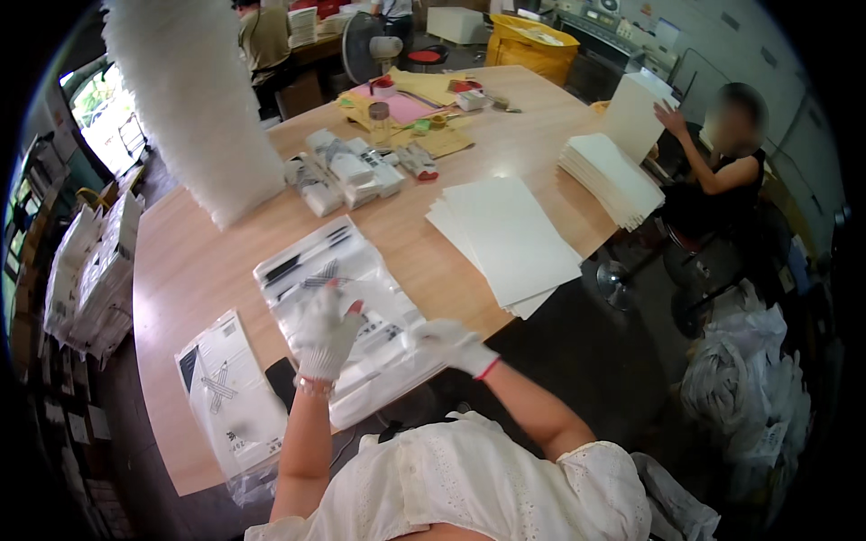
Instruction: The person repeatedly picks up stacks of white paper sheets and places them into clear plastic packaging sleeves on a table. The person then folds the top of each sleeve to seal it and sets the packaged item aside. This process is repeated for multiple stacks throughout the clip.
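A pile of clear plastic packing bags (379,279) with black print lies on the table in front of me. My left hand (325,335), in a white knitted glove, rests over the pile with its thumb and fingers apart, reddish at the tips. At the pile's near right edge is my right hand (456,347), gloved too and smeared by motion, so what its fingers do is unclear. To the left lies a packed bag (224,388) with a pencil print, and a dark phone-like slab (281,383) sits partly beside my left wrist.
White sheets (510,239) lie fanned at the right; another stack (613,176) stands near a seated person handling a board. Small wrapped packs (347,176) and a tape roll (379,117) are farther back. A tall white fluffy stack (194,108) rises at the back left.
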`<state>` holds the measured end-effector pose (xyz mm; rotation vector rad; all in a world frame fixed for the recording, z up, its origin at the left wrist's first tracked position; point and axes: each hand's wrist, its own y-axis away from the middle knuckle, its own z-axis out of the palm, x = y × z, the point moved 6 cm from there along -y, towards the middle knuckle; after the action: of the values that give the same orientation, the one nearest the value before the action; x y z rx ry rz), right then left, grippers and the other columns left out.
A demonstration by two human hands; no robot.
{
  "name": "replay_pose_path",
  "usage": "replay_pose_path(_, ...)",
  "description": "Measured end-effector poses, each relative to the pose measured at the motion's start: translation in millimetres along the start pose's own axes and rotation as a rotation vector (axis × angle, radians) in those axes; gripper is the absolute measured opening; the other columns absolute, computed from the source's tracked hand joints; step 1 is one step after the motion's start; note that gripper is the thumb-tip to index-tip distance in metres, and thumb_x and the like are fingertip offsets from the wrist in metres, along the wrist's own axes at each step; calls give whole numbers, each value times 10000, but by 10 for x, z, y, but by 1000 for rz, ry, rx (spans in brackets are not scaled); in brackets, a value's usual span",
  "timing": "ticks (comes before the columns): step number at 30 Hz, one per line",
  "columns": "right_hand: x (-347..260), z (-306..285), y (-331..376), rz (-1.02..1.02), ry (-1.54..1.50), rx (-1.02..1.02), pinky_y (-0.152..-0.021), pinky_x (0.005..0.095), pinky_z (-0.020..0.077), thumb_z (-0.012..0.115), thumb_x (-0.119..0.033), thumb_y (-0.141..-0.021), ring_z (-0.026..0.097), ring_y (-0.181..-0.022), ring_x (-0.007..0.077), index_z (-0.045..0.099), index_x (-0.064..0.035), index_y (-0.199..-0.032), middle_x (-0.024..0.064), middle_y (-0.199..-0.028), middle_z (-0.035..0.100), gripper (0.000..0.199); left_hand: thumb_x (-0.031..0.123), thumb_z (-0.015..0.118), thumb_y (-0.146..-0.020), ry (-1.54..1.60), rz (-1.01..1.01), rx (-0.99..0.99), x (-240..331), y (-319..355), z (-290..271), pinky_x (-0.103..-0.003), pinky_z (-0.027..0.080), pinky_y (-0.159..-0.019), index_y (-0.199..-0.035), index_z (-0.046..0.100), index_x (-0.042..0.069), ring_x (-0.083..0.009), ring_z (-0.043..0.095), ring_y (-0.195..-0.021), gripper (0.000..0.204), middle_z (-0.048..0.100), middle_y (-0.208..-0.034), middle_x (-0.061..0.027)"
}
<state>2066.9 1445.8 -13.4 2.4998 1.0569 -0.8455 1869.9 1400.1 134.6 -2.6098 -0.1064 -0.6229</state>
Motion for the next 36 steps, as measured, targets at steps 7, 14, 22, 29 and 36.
replay_pose_path(7,1652,-1113,939,356,375,466,-886,410,430,612,-310,-783,540,-1036,346,402,-103,-1305,180,-1101,585,600,-86,606,-730,430,170,106,588,507,139,-287,459,-790,-1082,548,43,-217,591,-919,379,608,-974,-99)
replay_pose_path(14,976,-1396,855,299,499,267,-610,464,466,522,-319,-849,606,-731,350,639,-129,-867,151,-783,632,224,220,529,-883,1465,-667,-897,1223,763,1961,-319,452,-867,-1085,546,60,-218,561,-1007,258,568,-1117,-105)
replay_pose_path(22,1548,-608,1892,451,-831,530,-838,331,481,453,-338,-928,577,-935,215,532,-5,-1122,95,-1063,591,393,182,534,-819,937,-540,-920,887,893,1772,-329,476,-684,-1115,548,36,-139,571,-812,331,604,-879,-47)
replay_pose_path(29,607,208,1229,332,-1056,637,-878,345,447,526,-251,-920,542,-1018,195,461,12,-1231,115,-1147,555,412,347,639,-684,63,183,-610,1286,1341,1538,-486,268,-1035,-1168,474,-52,-454,262,-1267,649,272,-1360,-266)
replay_pose_path(36,94,-333,1434,246,-635,646,-766,326,500,674,-60,-743,623,-909,242,584,20,-1064,155,-1020,628,343,138,722,-644,-173,39,293,546,347,-80,-469,319,-980,-1253,429,-12,-409,406,-1130,692,481,-1161,-220)
